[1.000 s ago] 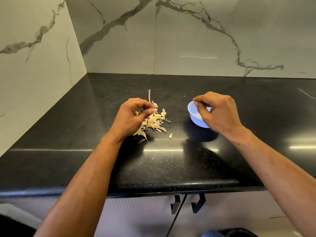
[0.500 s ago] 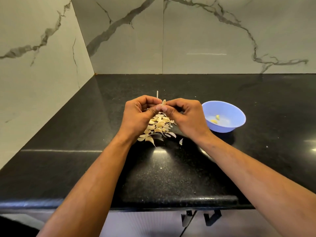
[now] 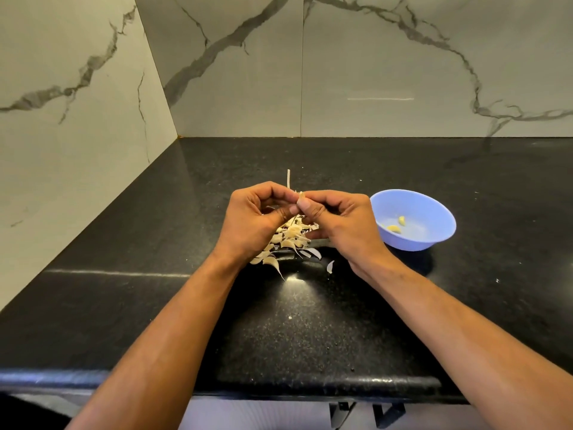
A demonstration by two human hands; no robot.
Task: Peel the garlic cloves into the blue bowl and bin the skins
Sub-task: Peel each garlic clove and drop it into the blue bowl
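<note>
Black counter (image 3: 310, 321), left hand (image 3: 257, 218) and right hand (image 3: 338, 221) pinching garlic clove (image 3: 300, 197), axis unclear, blue bowl (image 3: 434, 209) beside.

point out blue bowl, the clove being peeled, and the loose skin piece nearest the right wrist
blue bowl (image 3: 440, 212): head view, far right rim.
clove being peeled (image 3: 300, 197): head view, tip showing between both hands' fingertips.
loose skin piece (image 3: 330, 266): head view, its middle, lying on the counter.
</note>
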